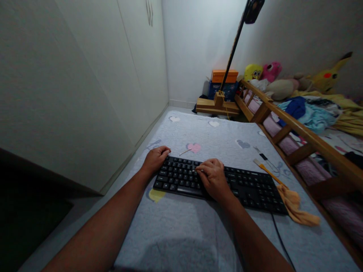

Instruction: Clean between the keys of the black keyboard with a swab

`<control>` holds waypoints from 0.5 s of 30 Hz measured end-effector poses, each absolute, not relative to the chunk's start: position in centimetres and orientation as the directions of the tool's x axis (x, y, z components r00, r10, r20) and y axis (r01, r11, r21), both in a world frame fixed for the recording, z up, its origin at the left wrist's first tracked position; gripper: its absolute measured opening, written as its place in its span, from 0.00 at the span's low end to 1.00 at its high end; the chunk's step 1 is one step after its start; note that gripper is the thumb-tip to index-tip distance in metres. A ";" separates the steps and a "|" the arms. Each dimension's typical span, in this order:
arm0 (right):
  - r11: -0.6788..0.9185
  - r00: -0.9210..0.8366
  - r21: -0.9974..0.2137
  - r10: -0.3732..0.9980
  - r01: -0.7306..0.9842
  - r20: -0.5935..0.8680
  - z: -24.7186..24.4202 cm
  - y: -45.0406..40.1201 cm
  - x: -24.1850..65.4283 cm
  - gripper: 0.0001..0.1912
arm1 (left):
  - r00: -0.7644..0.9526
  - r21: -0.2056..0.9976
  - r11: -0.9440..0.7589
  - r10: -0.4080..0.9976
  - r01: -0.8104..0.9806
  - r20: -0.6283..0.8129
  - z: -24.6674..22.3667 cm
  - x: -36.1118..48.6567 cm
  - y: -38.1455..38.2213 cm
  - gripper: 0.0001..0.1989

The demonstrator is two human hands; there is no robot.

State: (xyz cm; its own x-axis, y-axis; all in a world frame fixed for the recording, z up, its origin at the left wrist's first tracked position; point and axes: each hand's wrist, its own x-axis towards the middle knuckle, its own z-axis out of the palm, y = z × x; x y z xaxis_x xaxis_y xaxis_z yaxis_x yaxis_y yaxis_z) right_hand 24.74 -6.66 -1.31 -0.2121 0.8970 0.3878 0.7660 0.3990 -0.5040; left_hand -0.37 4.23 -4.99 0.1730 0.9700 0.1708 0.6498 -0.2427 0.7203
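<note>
Pinch grip over a keyboard (249, 190)

So it's flat on the surface (221, 139), left hand (155, 158) curled at its 10 o'clock corner, probably steadying it; can't tell if gripping. Right hand (212, 176) pinches what looks like a swab (194, 171), likely for fine control, forearm angled toward 11 o'clock.

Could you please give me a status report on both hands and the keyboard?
Left hand at keyboard, far left corner. Right hand over it, pinching white-tipped swab. Orange cloth beside right end.
</note>
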 end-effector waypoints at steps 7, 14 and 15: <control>0.406 -0.219 -0.492 0.893 0.770 0.394 -1.0 -7.1 24.7 0.06 | 0.172 0.725 -0.235 0.972 0.647 0.161 -4.7 -0.3 4.1 0.17; 0.426 -0.236 -0.498 0.886 0.755 0.400 -1.2 -7.3 24.9 0.06 | 0.174 0.718 -0.238 0.971 0.654 0.163 -4.9 -0.3 4.2 0.17; 0.427 -0.236 -0.499 0.885 0.754 0.401 -1.2 -7.3 24.9 0.06 | 0.173 0.717 -0.236 0.972 0.656 0.162 -4.9 -0.3 4.2 0.17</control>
State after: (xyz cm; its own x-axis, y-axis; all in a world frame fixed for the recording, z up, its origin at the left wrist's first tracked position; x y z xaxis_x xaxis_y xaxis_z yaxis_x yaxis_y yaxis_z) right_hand 24.86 -7.32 -1.19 -0.2360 0.8850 0.4013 0.7538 0.4273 -0.4992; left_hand -0.32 4.22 -4.87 0.1727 0.9715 0.1621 0.6555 -0.2362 0.7173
